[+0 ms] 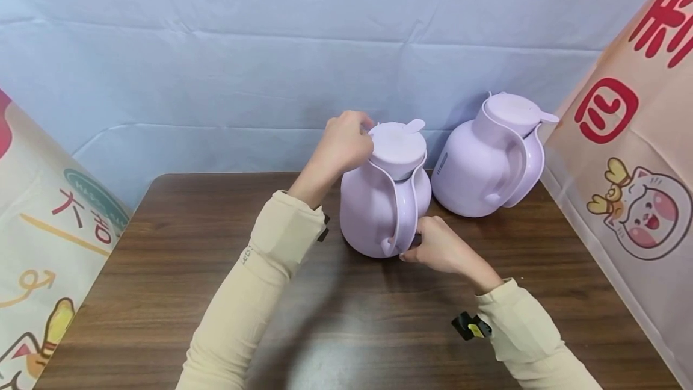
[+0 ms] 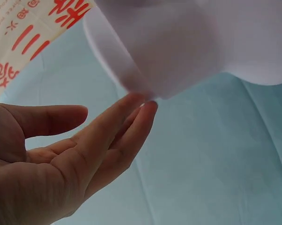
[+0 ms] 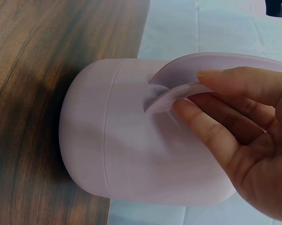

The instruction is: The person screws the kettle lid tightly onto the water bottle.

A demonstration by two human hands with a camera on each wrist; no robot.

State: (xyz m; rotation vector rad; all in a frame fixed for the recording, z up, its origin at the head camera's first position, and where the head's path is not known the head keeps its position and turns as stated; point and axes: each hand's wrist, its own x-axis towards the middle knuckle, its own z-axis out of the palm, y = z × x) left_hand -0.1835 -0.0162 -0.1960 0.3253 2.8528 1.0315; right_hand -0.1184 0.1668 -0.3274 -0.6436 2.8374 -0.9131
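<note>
A lilac thermos jug (image 1: 364, 209) stands upright on the table, its handle facing the front. My left hand (image 1: 346, 140) is at the upper left of its rim. In the left wrist view the extended fingertips (image 2: 148, 105) touch the underside of the jug's neck (image 2: 174, 51), and the thumb stays apart from it. Down at the handle's lower end (image 3: 166, 101), my right hand (image 1: 441, 247) pinches it between thumb and finger. The lid (image 1: 397, 142) sits on top with its tab pointing back right.
A second lilac thermos jug (image 1: 473, 164) stands close by on the right, near the back edge of the brown wooden table (image 1: 216, 257). Pale blue cloth (image 1: 243, 77) hangs behind. Printed sheets (image 1: 639, 155) flank both sides.
</note>
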